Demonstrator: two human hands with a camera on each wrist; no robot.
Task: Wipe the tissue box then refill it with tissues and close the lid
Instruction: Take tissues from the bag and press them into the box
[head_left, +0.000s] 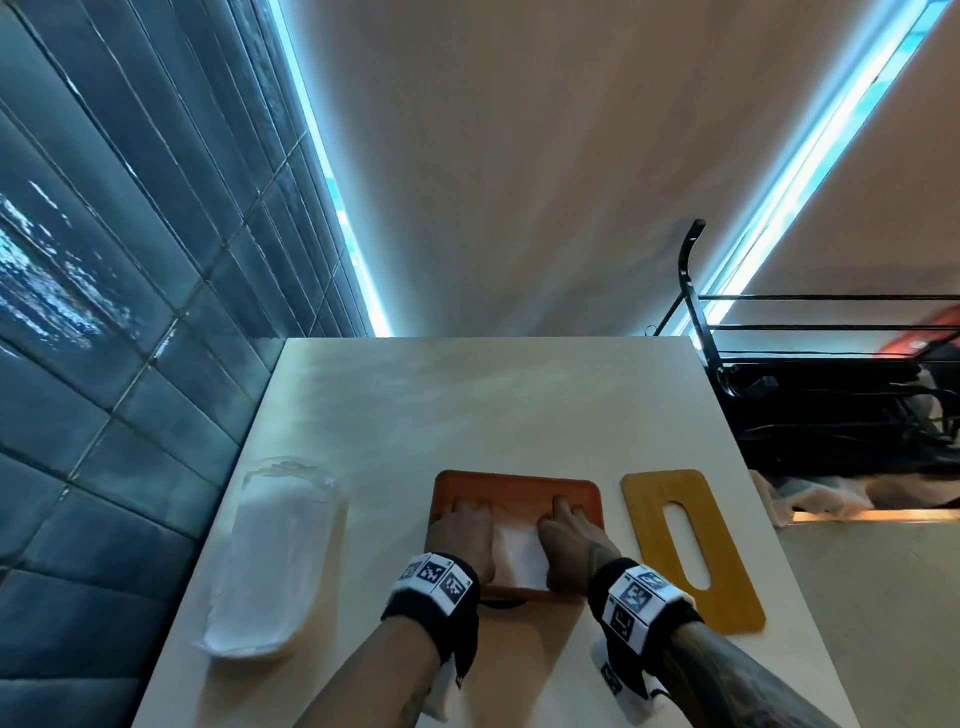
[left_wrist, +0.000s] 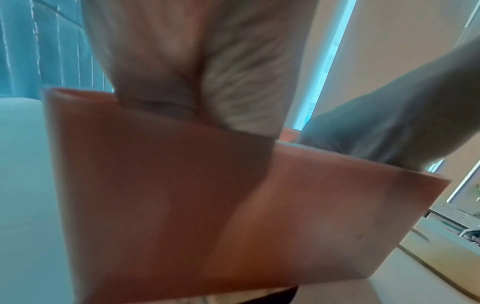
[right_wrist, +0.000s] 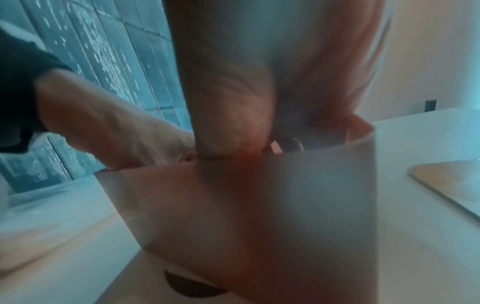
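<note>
An orange tissue box (head_left: 519, 480) stands open on the table, a stack of white tissues (head_left: 519, 553) lying inside it. My left hand (head_left: 465, 514) reaches into the box's left half and my right hand (head_left: 566, 517) into its right half, fingers stretched forward and pressing down on the tissues. The yellow lid (head_left: 644, 512), with a long slot, lies flat just right of the box. In the left wrist view the box wall (left_wrist: 207, 205) fills the frame below my palm (left_wrist: 194, 72). The right wrist view shows the same wall (right_wrist: 259, 216) and the lid (right_wrist: 446, 181); the fingertips are hidden.
A clear plastic pack of white tissues (head_left: 275, 551) lies to the left on the pale table (head_left: 493, 405). A small dark round thing (head_left: 501, 604) peeks from under the box's near edge. A black metal rack (head_left: 810, 374) stands beyond the right edge; a tiled wall runs along the left.
</note>
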